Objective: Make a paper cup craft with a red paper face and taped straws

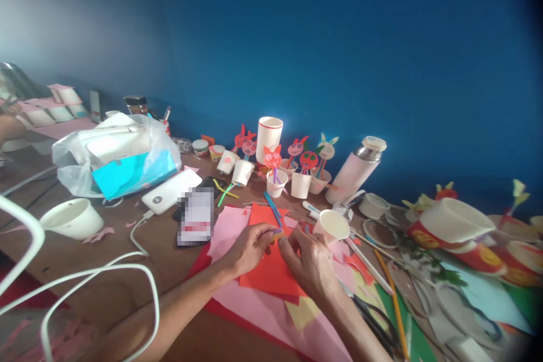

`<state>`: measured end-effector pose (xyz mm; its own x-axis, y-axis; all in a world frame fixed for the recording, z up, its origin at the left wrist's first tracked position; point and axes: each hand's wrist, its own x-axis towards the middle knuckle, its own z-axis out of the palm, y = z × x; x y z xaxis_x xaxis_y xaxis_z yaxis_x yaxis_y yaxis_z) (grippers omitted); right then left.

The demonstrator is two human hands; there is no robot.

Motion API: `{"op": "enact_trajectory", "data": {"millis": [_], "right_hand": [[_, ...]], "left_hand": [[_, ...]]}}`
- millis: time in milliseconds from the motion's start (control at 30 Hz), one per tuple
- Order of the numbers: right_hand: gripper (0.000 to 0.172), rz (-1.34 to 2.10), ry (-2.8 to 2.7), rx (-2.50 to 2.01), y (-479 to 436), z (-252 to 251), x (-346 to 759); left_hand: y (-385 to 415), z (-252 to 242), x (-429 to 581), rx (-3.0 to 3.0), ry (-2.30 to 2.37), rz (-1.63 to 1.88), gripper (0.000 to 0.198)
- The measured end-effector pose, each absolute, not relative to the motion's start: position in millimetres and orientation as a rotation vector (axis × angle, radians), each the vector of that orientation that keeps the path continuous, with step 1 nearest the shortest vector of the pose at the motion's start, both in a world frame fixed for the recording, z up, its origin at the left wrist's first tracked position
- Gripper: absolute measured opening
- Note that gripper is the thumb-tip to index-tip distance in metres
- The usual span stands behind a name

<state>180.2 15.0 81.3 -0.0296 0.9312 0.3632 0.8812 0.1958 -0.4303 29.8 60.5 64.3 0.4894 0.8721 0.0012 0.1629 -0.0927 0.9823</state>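
L hand (248, 249) tight on sm. yellow piece (276, 236), R hand (309, 257) half-curled alongside, grip unclr, over red paper (263, 277)

The wall (305, 45) is blue, the top sheet (267, 274) red, the lower sheet (237, 308) pink. The tall cup (269, 138) is white with a red stripe.

Hazy glow upper L, dark R corners — blurry, warped edges
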Motion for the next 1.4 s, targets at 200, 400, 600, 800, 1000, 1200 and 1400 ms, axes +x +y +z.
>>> {"op": "enact_trajectory", "data": {"millis": [200, 400, 600, 800, 1000, 1200, 1400], "right_hand": [[0.025, 0.061, -1.905, -1.634, 15, 80, 180], [0.024, 0.014, -1.965, -1.572, 13, 80, 178], [0.024, 0.014, -1.963, -1.610, 11, 81, 174], [0.024, -0.133, -1.988, -1.615, 10, 80, 174], [0.024, -0.213, -1.991, -1.632, 9, 80, 173], [0.025, -0.177, -1.989, -1.687, 8, 84, 171], [0.027, -0.097, -1.963, -1.707, 7, 89, 170]], "left_hand": [[61, 75, 29, 1.430, 0.788, 0.738, 0.032], [67, 67, 25, 1.367, 0.808, 0.760, 0.034], [66, 67, 28, 1.436, 0.859, 0.853, 0.025], [62, 67, 33, 1.333, 0.881, 0.875, 0.024], [57, 68, 37, 1.396, 0.953, 0.918, 0.021], [49, 76, 40, 1.591, 1.042, 1.032, 0.015], [45, 74, 39, 1.835, 1.003, 1.137, 0.013]]}}
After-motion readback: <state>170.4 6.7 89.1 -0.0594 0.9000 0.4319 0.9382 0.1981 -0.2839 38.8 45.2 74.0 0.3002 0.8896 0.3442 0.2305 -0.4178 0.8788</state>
